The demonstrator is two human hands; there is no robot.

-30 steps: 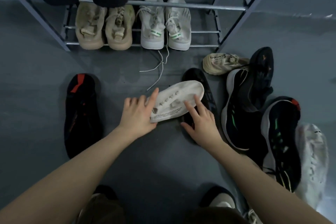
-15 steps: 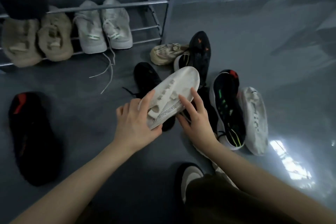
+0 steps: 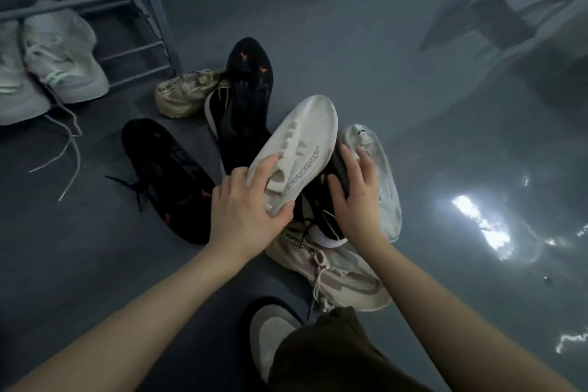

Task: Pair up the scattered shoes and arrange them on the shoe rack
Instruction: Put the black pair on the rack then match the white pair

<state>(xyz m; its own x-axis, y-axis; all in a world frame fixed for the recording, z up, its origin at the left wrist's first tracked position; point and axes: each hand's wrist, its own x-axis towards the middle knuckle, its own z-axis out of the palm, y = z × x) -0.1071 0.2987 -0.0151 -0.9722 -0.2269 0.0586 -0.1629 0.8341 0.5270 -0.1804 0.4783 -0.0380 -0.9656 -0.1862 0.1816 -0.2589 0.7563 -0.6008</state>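
My left hand point(image 3: 245, 210) grips the heel end of a white shoe point(image 3: 302, 149), held sole-up above the pile on the floor. My right hand point(image 3: 356, 194) curls round the edge of a black shoe with a white sole point(image 3: 331, 223) that lies under the white one. Beside that hand lies a second white shoe point(image 3: 381, 188), sole-up. The shoe rack point(image 3: 140, 6) stands at the far left with a white laced pair point(image 3: 63, 57) on its lowest bars.
Loose on the grey floor: a black shoe point(image 3: 168, 178) at left, a tall black shoe point(image 3: 248, 89), a beige sneaker point(image 3: 184, 95) by the rack leg, and a beige-pink sneaker point(image 3: 337, 274) near my knee. My own foot point(image 3: 273, 331) is at the bottom.
My left hand has lifted the white shoe off the floor and carried it right, over the pile. My right hand let go of it and took hold of the black shoe. View swung right.
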